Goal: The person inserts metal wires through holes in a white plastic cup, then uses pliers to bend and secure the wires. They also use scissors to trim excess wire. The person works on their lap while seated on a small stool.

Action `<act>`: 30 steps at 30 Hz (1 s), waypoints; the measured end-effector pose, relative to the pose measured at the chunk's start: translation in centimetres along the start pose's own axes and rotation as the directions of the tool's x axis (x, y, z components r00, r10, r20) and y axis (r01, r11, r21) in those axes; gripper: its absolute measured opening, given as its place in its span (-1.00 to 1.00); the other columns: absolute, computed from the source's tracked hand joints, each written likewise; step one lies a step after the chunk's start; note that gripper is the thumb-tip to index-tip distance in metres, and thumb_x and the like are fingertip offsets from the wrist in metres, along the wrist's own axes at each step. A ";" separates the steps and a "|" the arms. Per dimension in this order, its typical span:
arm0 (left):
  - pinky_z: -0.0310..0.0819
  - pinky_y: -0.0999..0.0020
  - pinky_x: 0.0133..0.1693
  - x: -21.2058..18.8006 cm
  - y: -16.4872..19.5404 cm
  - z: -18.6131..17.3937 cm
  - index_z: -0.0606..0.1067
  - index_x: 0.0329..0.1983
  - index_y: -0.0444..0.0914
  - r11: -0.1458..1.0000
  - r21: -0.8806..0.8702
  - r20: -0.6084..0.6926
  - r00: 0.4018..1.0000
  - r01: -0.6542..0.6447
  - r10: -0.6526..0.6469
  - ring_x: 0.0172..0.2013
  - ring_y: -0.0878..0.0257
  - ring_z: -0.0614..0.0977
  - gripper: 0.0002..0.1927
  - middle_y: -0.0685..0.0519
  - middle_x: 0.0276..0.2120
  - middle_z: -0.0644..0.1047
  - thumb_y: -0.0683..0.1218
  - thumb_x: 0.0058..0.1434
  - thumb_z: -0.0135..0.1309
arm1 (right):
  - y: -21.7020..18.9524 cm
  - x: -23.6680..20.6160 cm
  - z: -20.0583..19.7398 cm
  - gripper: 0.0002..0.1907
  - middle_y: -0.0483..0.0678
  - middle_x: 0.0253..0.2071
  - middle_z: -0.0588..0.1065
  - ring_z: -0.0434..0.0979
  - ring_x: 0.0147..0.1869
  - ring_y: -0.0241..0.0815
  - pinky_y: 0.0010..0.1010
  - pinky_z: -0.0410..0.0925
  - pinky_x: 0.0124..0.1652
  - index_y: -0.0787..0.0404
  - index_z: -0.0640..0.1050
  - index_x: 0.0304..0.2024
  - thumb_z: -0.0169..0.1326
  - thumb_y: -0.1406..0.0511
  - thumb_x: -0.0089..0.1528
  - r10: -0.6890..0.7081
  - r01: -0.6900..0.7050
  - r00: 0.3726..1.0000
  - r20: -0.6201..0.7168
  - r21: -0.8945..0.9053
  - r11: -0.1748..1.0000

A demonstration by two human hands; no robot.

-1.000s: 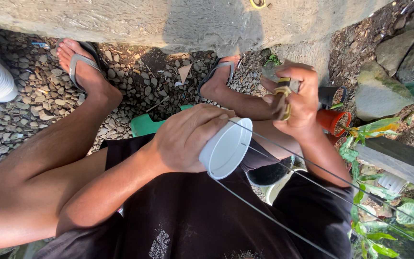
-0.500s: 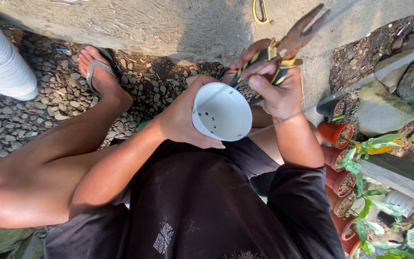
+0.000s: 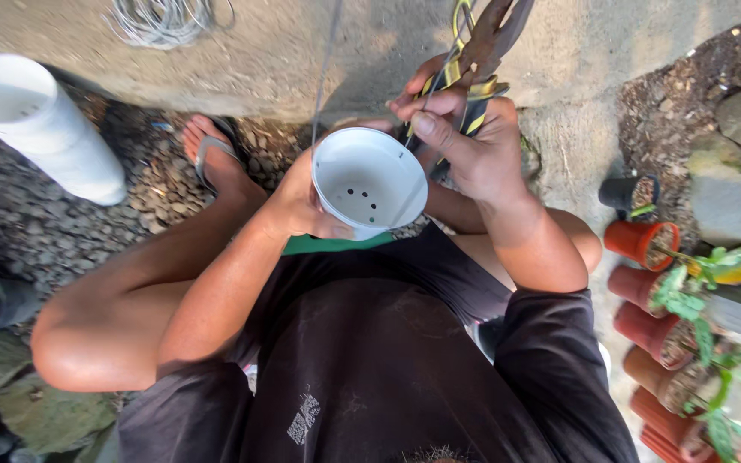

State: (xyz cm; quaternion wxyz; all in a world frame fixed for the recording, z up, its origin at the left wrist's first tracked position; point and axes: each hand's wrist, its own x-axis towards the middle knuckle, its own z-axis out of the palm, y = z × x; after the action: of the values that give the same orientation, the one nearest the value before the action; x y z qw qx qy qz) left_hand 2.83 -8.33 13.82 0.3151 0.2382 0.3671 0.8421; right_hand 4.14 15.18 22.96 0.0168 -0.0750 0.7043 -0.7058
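Observation:
My left hand [image 3: 302, 206] holds a small white plastic pot [image 3: 369, 182] by its side, mouth up, with several drain holes showing in its bottom. My right hand [image 3: 466, 141] grips rusty pliers [image 3: 484, 53] with black and yellow handles just beyond the pot's far rim. A thin wire [image 3: 329, 60] runs up from the pot's left rim, and another thin wire crosses the pot's inside toward the pliers. I squat in dark shorts, my left foot in a sandal [image 3: 213, 153] on gravel.
A tall white pipe [image 3: 43, 124] stands at the left on gravel. A coil of grey wire [image 3: 163, 17] lies on the concrete strip at the top. Terracotta pots [image 3: 645, 244] with small plants and one black pot [image 3: 629, 194] line the right side, with stones beyond.
The pot has turned mouth-up toward me and come closer. My right hand with the pliers moved from the right to just behind the pot's rim. My view has shifted right, bringing the white pipe into frame.

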 end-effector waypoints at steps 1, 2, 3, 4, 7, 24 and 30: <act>0.45 0.18 0.31 0.3 0.4 0.1 0.17 0.52 -0.38 0.997 -0.051 -0.013 0.998 -0.055 0.054 0.30 0.16 0.51 0.17 0.01 0.46 0.32 0.18 -0.04 0.47 | -0.2 0.1 0.3 -0.93 0.05 0.11 0.49 0.61 0.10 -0.12 -0.24 0.50 0.19 0.39 0.62 -0.09 0.16 0.49 0.39 -0.025 0.025 1.000 -0.017 0.006 1.000; 0.45 0.16 0.33 0.4 0.9 0.3 0.14 0.53 -0.37 0.997 -0.074 -0.042 0.999 -0.029 0.026 0.30 0.13 0.51 0.17 -0.04 0.41 0.35 0.20 -0.01 0.44 | -0.3 0.2 0.6 -0.93 0.03 0.10 0.47 0.59 0.10 -0.16 -0.29 0.48 0.16 0.40 0.62 -0.07 0.17 0.49 0.40 -0.067 0.066 0.997 -0.048 -0.027 0.997; 0.44 0.14 0.35 0.4 1.5 0.6 0.10 0.54 -0.36 0.995 -0.099 -0.070 0.998 -0.003 -0.004 0.31 0.09 0.52 0.18 -0.09 0.36 0.39 0.22 0.01 0.41 | -0.5 0.4 1.0 -0.92 0.02 0.09 0.46 0.56 0.10 -0.19 -0.35 0.46 0.13 0.40 0.62 -0.05 0.19 0.49 0.40 -0.109 0.104 0.991 -0.080 -0.061 0.993; 0.44 0.12 0.37 0.4 1.9 0.9 0.07 0.56 -0.35 0.992 -0.123 -0.096 0.995 0.020 -0.032 0.31 0.06 0.53 0.18 -0.14 0.31 0.42 0.24 0.03 0.38 | -0.6 0.7 1.4 -0.90 0.00 0.08 0.45 0.54 0.10 -0.23 -0.40 0.44 0.10 0.41 0.62 -0.03 0.20 0.49 0.41 -0.153 0.143 0.982 -0.111 -0.097 0.985; 0.28 0.29 0.40 1.0 2.7 2.3 0.09 0.56 -0.38 0.983 0.174 -0.192 0.977 -0.056 0.090 0.34 0.17 0.44 0.07 -0.08 0.34 0.37 0.27 0.20 0.29 | -0.8 1.7 2.4 -0.87 -0.03 0.17 0.43 0.51 0.13 -0.26 -0.44 0.42 0.08 0.41 0.62 -0.01 0.20 0.47 0.40 -0.193 0.171 0.938 -0.289 -0.099 0.980; 0.62 0.13 0.05 6.4 4.8 3.2 0.07 0.61 -0.46 0.958 -0.286 0.012 1.000 0.023 -0.021 -0.01 0.00 0.66 0.41 -0.22 0.08 0.50 0.25 -0.13 0.56 | -6.0 0.6 -0.9 -0.89 -0.05 0.12 0.42 0.50 0.16 -0.24 -0.37 0.47 0.17 0.31 0.65 -0.02 0.12 0.44 0.45 -0.289 0.294 0.937 -0.196 -0.003 0.956; 0.63 -0.06 0.01 7.3 2.5 1.3 0.12 0.53 -0.31 0.912 -0.406 0.137 0.991 0.058 -0.002 0.00 -0.12 0.65 0.36 -0.27 0.13 0.51 0.42 -0.20 0.46 | -8.8 1.5 -0.6 -0.96 -0.04 0.06 0.44 0.53 0.09 -0.25 -0.40 0.47 0.08 0.32 0.64 -0.07 0.19 0.45 0.46 -0.386 0.355 0.919 -0.076 -0.263 0.897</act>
State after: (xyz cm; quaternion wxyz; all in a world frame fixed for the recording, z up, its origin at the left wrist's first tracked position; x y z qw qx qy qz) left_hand -2.27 -3.87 17.73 0.3946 0.2172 0.1647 0.8775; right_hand 3.32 15.61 31.83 -0.1720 -0.1644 0.7581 -0.6071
